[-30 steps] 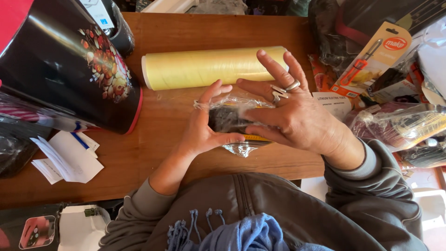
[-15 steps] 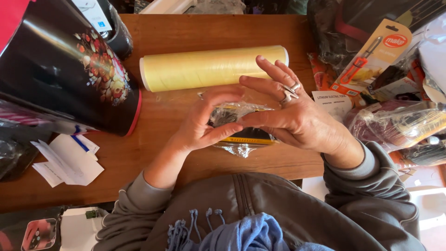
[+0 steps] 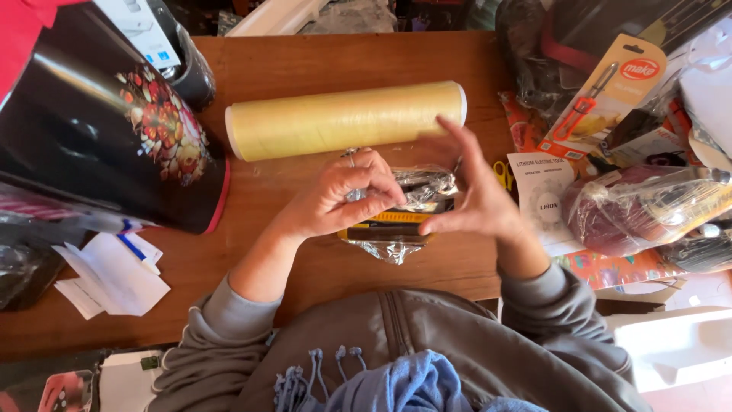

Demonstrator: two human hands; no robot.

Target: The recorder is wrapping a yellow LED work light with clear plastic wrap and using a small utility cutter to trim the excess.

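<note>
A cluttered wooden table [image 3: 320, 69] held a yellow film roll [image 3: 343, 120] and black flowered container [image 3: 99, 130]. The left hand [image 3: 347, 194] pinched the wrapped bundle [image 3: 404, 210] at table centre — the right hand [image 3: 476, 202], clasping it before, had opened, fingers spread.

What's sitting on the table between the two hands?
In the head view, a small dark and yellow item wrapped in clear film lies between the left hand and the right hand, below the yellow roll.

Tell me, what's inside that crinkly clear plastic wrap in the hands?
Inside the clear wrap a dark thing with a yellow stripe shows. The left hand covers its top part, so what it is stays unclear. The right hand is beside it.
</note>
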